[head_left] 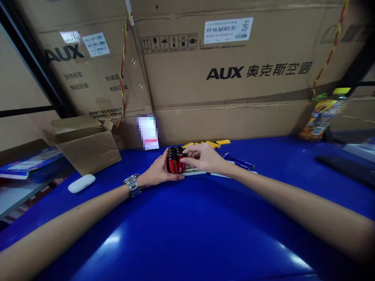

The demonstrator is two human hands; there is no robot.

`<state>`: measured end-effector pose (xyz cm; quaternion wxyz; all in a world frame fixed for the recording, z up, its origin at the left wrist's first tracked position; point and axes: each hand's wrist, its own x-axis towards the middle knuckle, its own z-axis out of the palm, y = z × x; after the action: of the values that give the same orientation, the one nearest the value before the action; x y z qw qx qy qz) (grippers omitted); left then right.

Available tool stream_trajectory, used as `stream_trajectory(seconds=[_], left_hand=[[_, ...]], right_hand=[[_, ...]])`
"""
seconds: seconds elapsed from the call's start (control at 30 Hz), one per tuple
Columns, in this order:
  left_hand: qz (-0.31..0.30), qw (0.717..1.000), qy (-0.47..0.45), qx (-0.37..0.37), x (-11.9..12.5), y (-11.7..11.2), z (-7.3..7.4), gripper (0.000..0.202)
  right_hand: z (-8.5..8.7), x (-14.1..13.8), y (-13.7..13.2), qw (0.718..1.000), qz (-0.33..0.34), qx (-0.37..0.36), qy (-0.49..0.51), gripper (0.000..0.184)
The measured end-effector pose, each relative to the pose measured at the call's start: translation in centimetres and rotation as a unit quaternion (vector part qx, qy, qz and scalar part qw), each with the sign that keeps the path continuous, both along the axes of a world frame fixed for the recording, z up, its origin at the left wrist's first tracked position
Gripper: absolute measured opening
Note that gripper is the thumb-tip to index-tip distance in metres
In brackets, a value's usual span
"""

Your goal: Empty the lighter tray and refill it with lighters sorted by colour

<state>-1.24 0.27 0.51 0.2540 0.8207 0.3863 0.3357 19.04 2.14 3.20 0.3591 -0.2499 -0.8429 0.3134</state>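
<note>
My left hand (160, 171) cups a tight block of small red items with black tops (173, 160) from the left and below. My right hand (202, 158) reaches over from the right, its fingers gripping the block's top right corner. Their exact kind is too small to tell. Just behind and under my right hand lies a white slotted rack (193, 171). Loose yellow sticks (208, 144) lie behind my hands, and thin blue sticks (238, 162) lie to the right. A metal watch (132, 185) circles my left wrist.
The hands work over a glossy blue table (187, 230). An open cardboard box (86, 145) and a white earbud case (81, 183) stand to the left. A large AUX carton (225, 74) forms the back wall. A plastic bottle (322, 119) and a dark flat device (345, 168) sit to the right.
</note>
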Motion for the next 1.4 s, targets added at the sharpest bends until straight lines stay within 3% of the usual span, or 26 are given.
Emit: stream_trajectory(seconds=[0.13,0.27,0.47,0.53,0.67,0.83,0.93,1.1,1.17,1.3,1.4], left_hand=[[-0.008,1.0,-0.008,-0.01,-0.2,0.1,-0.1,0.08],[-0.003,1.0,-0.015,-0.017,-0.3,0.1,-0.4,0.086],[-0.015,0.999,-0.036,-0.025,-0.4,0.2,-0.6,0.088],[-0.01,0.999,-0.04,-0.024,-0.4,0.2,-0.7,0.089],[0.007,0.998,-0.046,-0.043,-0.4,0.2,-0.7,0.097],[0.006,0.996,-0.065,-0.054,-0.4,0.2,-0.6,0.101],[-0.002,0.996,-0.073,-0.052,-0.4,0.4,-0.8,0.098],[-0.01,0.996,-0.079,-0.046,-0.5,0.5,-0.9,0.092],[-0.01,0.996,-0.082,-0.045,-0.4,0.4,-0.8,0.092],[0.005,0.996,-0.079,-0.048,-0.2,0.3,-0.5,0.092],[0.008,0.996,-0.073,-0.04,-0.2,0.3,-0.5,0.088]], right_hand=[[-0.1,0.1,0.4,0.998,-0.005,0.039,-0.057,0.022],[-0.1,0.3,0.6,0.987,-0.047,0.097,-0.12,0.035],[0.7,1.1,1.2,0.971,-0.124,0.165,-0.119,0.045],[1.4,1.9,1.7,0.966,-0.14,0.158,-0.147,0.039],[3.2,4.2,2.6,0.94,-0.132,0.11,-0.295,0.016],[4.5,5.5,2.3,0.891,-0.049,-0.015,-0.452,0.018],[4.7,4.8,1.5,0.858,-0.044,-0.023,-0.512,0.026],[4.7,3.4,0.4,0.814,-0.015,0.004,-0.58,0.017],[4.8,3.5,0.7,0.829,-0.006,0.013,-0.56,0.018],[4.5,4.1,1.9,0.931,0.001,0.002,-0.364,0.024],[3.7,4.0,2.5,0.978,-0.006,-0.076,-0.192,0.022]])
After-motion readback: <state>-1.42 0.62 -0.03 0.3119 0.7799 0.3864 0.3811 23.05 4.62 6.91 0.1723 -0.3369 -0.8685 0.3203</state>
